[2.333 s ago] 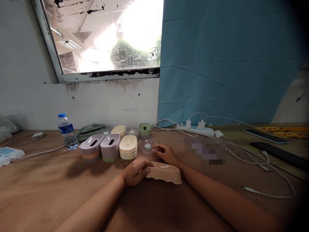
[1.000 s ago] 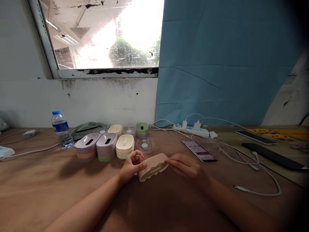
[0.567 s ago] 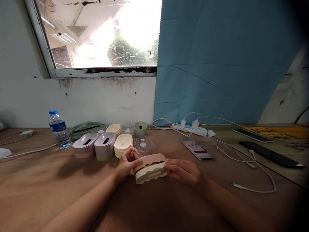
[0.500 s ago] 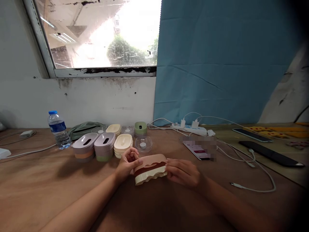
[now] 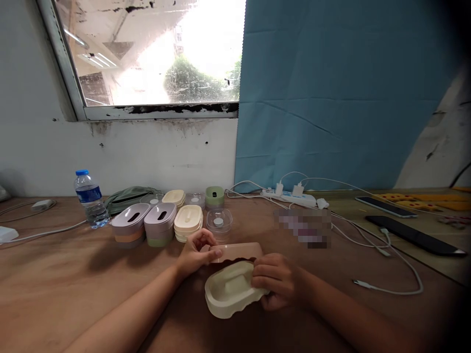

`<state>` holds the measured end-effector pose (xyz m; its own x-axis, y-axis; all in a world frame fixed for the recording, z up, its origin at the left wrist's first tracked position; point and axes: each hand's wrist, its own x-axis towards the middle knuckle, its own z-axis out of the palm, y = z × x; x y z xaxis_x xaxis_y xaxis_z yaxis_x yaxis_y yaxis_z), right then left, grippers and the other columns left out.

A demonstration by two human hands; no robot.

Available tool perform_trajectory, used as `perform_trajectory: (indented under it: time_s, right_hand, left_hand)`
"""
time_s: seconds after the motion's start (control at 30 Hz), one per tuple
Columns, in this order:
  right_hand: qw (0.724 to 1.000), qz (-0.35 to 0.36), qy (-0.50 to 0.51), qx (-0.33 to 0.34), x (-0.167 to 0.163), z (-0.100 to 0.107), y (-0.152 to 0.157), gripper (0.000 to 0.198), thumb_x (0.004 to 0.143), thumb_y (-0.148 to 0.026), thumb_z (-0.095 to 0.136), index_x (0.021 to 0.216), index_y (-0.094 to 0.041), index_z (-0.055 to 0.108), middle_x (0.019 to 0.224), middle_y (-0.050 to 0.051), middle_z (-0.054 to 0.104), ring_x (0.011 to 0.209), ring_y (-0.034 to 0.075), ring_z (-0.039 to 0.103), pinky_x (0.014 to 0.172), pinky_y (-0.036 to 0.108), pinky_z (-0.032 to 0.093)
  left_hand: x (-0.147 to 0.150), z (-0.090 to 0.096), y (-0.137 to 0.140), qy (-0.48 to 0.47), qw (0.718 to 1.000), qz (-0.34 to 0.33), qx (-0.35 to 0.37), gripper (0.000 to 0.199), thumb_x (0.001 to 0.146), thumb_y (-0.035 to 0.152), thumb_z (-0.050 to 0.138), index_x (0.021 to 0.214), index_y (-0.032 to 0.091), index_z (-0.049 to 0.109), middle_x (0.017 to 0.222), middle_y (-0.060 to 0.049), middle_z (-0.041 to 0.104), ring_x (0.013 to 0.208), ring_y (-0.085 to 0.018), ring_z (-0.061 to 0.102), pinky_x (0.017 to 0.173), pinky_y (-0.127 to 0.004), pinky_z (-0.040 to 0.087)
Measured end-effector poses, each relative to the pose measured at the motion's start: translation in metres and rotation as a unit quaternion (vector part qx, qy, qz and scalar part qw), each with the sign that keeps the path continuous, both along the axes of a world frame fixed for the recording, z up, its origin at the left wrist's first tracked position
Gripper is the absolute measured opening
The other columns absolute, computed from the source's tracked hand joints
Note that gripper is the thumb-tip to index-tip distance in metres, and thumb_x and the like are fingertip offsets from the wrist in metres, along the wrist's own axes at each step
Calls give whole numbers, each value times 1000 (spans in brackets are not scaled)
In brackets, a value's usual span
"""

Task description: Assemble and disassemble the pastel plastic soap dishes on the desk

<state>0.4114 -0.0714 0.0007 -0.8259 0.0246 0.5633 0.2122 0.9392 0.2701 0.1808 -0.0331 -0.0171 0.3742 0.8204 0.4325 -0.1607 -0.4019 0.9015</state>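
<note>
Pink shell (image 5: pixel 237 251) is clamped at its left end in the left hand's (image 5: pixel 198 252) grip. Cream shell (image 5: pixel 217 290), hollow facing the camera, is clamped at its right end by the right hand (image 5: pixel 277 280). Both are held over the desk (image 5: pixel 73 279), cream one nearer the camera.

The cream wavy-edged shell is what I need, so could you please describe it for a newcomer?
On the brown tabletop, find the right hand; it grips the cream shell by one end. Unlike the pinkish-beige shell just behind it, in the left hand, this one is cream and shows its hollow inside.
</note>
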Motion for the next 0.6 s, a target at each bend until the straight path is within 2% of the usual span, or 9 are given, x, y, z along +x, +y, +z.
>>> perform_trajectory:
  time_s: [0.13,0.23,0.4,0.53,0.6]
  right_hand:
    - [999,9,-29,31,-8,4,-10,8,74,-23,48,76,-20,54,56,0,56,49,13,50,46,25,42]
    - [996,28,-79,26,-15,0,-12,10,76,-25,49,74,-18,56,56,0,54,53,12,51,57,25,45]
    - [994,24,-98,-48,-22,-5,-13,24,74,-34,50,85,-15,58,64,2,58,71,16,56,73,28,45]
    - [991,39,-70,-106,-21,1,-14,39,72,-41,50,100,-15,54,77,5,62,76,17,56,74,30,43]
    - [989,32,-24,-146,-16,5,-12,39,73,-38,50,104,-15,51,86,8,61,82,18,55,77,31,42]
  left_hand:
    - [3,-2,-6,103,991,-36,77,23,61,22,70,75,14,55,79,-5,62,75,-15,56,70,-26,44]
    - [7,-4,-7,148,979,-66,122,21,61,24,69,75,14,56,83,-7,64,78,-17,59,71,-29,45]
    - [7,3,-9,185,956,-63,220,17,67,26,65,80,17,57,83,-7,65,91,-20,57,85,-34,39]
    - [-1,16,-15,235,929,-45,284,37,64,31,65,96,16,55,108,-14,54,103,-24,48,90,-36,34]
    - [-4,22,-19,256,913,-19,318,39,62,35,65,95,16,56,108,-15,50,100,-26,47,87,-36,35]
